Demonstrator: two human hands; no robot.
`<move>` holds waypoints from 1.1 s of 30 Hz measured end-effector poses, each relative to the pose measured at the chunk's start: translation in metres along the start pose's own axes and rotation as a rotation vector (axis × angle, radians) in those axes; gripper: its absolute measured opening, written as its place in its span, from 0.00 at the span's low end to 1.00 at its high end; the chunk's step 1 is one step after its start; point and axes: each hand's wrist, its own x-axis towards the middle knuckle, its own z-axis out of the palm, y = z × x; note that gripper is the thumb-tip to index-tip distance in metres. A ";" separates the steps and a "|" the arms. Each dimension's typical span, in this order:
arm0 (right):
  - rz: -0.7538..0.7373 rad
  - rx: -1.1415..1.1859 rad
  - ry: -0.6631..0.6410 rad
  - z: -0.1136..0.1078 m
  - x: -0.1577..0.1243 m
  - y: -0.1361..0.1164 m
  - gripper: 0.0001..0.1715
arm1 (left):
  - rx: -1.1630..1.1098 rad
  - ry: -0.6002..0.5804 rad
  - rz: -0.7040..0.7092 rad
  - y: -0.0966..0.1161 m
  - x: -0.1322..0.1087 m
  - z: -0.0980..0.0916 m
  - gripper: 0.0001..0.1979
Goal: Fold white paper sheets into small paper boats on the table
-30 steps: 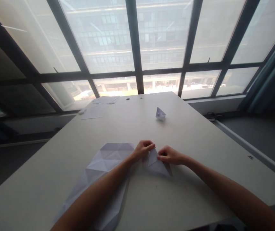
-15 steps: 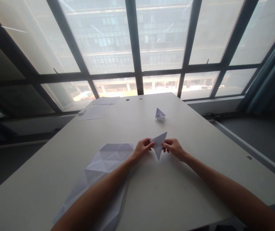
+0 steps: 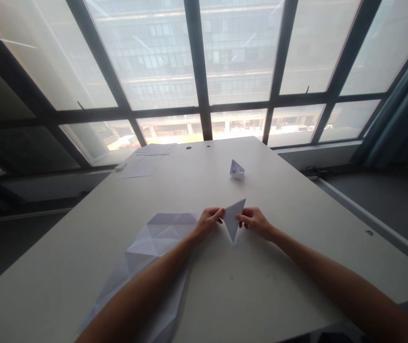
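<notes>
A small folded piece of white paper [image 3: 233,219], pointed at its top right and bottom, is held up between both hands just above the table. My left hand [image 3: 209,222] pinches its left corner between thumb and fingers. On the other side, my right hand [image 3: 255,221] grips the right edge, thumb on the near face. Under and beside my left forearm lies a large creased sheet of white paper [image 3: 157,238] with triangular fold lines; the arm covers part of it.
Farther back on the white table [image 3: 282,286] stands a folded paper boat [image 3: 237,170]. Flat paper sheets [image 3: 137,167] lie at the far left, beside a small white object [image 3: 120,166]. Large windows rise beyond the table, and a blue curtain [image 3: 389,119] hangs at the right.
The folded paper has shifted slightly down and left. My left thumb has drawn back to the paper's left corner, while my right hand keeps its grip.
</notes>
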 end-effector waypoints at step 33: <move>-0.024 0.281 0.286 -0.001 0.004 0.009 0.33 | 0.147 0.025 0.022 -0.001 -0.001 0.001 0.26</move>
